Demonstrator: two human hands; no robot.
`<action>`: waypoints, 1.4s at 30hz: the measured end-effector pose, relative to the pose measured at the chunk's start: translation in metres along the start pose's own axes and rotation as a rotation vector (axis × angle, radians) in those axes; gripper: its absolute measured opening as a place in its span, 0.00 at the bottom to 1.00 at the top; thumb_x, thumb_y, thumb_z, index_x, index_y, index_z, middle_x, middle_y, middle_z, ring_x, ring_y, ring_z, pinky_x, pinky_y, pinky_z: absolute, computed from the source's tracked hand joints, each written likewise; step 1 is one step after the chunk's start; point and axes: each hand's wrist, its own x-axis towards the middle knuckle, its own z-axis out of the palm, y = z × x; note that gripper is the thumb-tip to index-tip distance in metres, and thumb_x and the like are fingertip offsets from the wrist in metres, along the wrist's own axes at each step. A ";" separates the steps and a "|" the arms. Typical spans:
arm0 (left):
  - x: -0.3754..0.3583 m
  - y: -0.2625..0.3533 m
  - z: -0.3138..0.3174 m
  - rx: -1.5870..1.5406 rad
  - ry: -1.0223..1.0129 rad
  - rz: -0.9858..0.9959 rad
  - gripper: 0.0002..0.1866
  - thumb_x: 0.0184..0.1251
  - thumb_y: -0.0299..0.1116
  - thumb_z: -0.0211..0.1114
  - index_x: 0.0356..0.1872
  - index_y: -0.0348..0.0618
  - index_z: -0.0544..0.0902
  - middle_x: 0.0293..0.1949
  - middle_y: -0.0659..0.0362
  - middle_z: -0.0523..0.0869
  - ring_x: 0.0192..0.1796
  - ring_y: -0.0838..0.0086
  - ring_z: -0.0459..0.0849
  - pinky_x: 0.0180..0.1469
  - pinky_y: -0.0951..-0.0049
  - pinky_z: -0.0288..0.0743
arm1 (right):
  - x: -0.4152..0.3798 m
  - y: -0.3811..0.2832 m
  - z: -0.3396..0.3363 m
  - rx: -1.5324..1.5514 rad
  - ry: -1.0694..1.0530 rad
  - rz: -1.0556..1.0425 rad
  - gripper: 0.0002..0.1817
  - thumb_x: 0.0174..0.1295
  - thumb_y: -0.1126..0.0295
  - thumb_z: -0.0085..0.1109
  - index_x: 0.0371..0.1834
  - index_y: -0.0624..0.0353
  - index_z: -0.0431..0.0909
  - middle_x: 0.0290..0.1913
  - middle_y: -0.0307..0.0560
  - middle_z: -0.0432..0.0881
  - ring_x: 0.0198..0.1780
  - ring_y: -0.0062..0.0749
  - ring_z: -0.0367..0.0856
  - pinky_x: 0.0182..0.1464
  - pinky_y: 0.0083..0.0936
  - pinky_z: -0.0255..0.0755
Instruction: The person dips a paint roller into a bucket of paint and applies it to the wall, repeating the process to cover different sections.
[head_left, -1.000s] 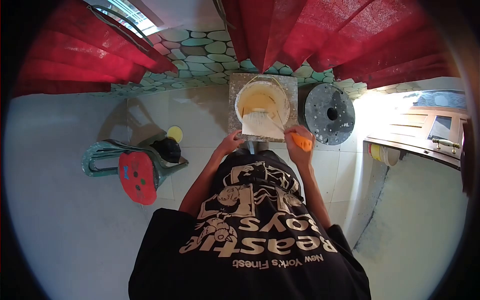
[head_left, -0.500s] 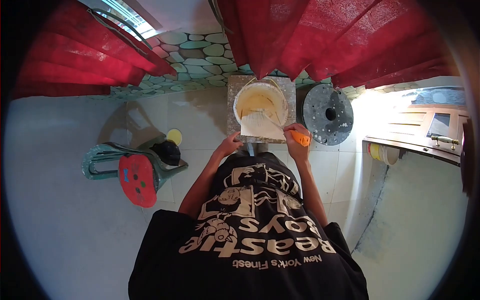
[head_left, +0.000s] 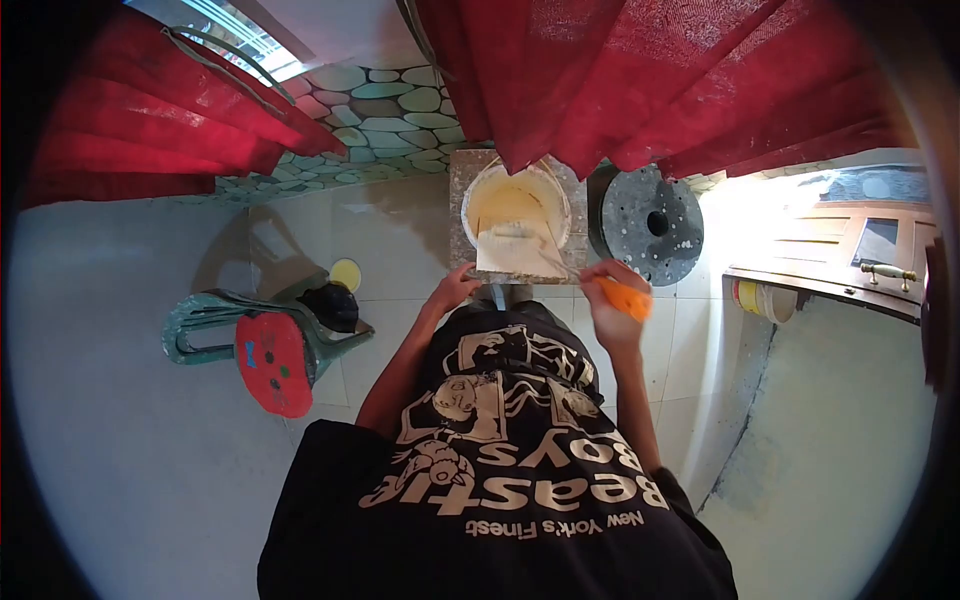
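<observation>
A paint roller with an orange handle [head_left: 627, 298] is held in my right hand [head_left: 612, 295], to the right of a white bucket [head_left: 468, 205]. Its thin metal rod [head_left: 562, 262] runs left over a pale flat board [head_left: 515, 256], and the roller end is hard to make out against the pale surfaces. This board slants into the bucket mouth at the near side. The bucket, coated inside with cream paint, stands on a paint-spattered square stool [head_left: 460, 165]. My left hand [head_left: 458, 286] grips the stool's near-left corner, close to the board; its fingertips are partly hidden.
A grey speckled round object [head_left: 680, 230] with a centre hole stands right of the stool. Red curtains [head_left: 600, 80] hang ahead. At left are a green plastic chair [head_left: 190, 325], a red spotted piece [head_left: 270, 375] and a yellow disc [head_left: 345, 274]. A wooden door [head_left: 830, 235] lies right.
My right hand has moved right and slightly toward me with the roller, drawing the rod over the board. My left hand has stayed nearly in place. The view has shifted slightly.
</observation>
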 end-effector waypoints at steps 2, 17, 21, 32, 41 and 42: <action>-0.004 0.007 0.002 -0.112 0.026 -0.015 0.32 0.66 0.40 0.62 0.70 0.46 0.67 0.47 0.59 0.85 0.44 0.74 0.83 0.44 0.70 0.76 | 0.009 0.016 0.025 -0.022 0.012 -0.004 0.03 0.47 0.78 0.59 0.26 0.61 0.81 0.28 0.48 0.83 0.30 0.40 0.82 0.36 0.30 0.74; -0.001 0.017 -0.002 -0.143 0.062 -0.080 0.22 0.71 0.38 0.57 0.64 0.44 0.75 0.52 0.62 0.84 0.49 0.75 0.83 0.50 0.68 0.75 | 0.000 -0.020 0.014 -0.021 -0.032 -0.055 0.02 0.46 0.79 0.59 0.24 0.63 0.80 0.26 0.48 0.82 0.30 0.37 0.82 0.36 0.27 0.74; 0.000 0.017 0.000 -0.167 0.045 -0.099 0.24 0.71 0.38 0.57 0.66 0.46 0.73 0.53 0.63 0.83 0.50 0.75 0.83 0.51 0.68 0.75 | 0.017 0.019 0.056 -0.016 0.012 -0.056 0.04 0.47 0.77 0.58 0.25 0.60 0.82 0.27 0.48 0.83 0.29 0.41 0.82 0.35 0.30 0.74; 0.002 0.019 -0.005 -0.190 0.022 -0.134 0.27 0.72 0.39 0.56 0.69 0.43 0.69 0.57 0.60 0.83 0.53 0.71 0.83 0.51 0.67 0.74 | 0.003 -0.040 -0.001 0.080 -0.053 0.046 0.05 0.52 0.80 0.57 0.31 0.66 0.81 0.31 0.47 0.84 0.33 0.32 0.83 0.40 0.24 0.74; -0.002 0.023 -0.002 -0.206 0.032 -0.131 0.27 0.71 0.40 0.57 0.69 0.42 0.70 0.57 0.57 0.82 0.53 0.68 0.83 0.53 0.65 0.74 | 0.011 0.032 0.029 0.062 0.024 -0.054 0.06 0.55 0.79 0.59 0.35 0.67 0.82 0.35 0.51 0.85 0.36 0.36 0.84 0.42 0.26 0.75; -0.002 0.023 -0.002 -0.206 0.035 -0.131 0.27 0.71 0.40 0.57 0.69 0.42 0.70 0.57 0.57 0.82 0.53 0.68 0.83 0.53 0.65 0.74 | 0.012 0.042 0.032 0.064 0.022 -0.055 0.06 0.55 0.79 0.59 0.35 0.67 0.82 0.35 0.51 0.85 0.36 0.36 0.84 0.42 0.26 0.75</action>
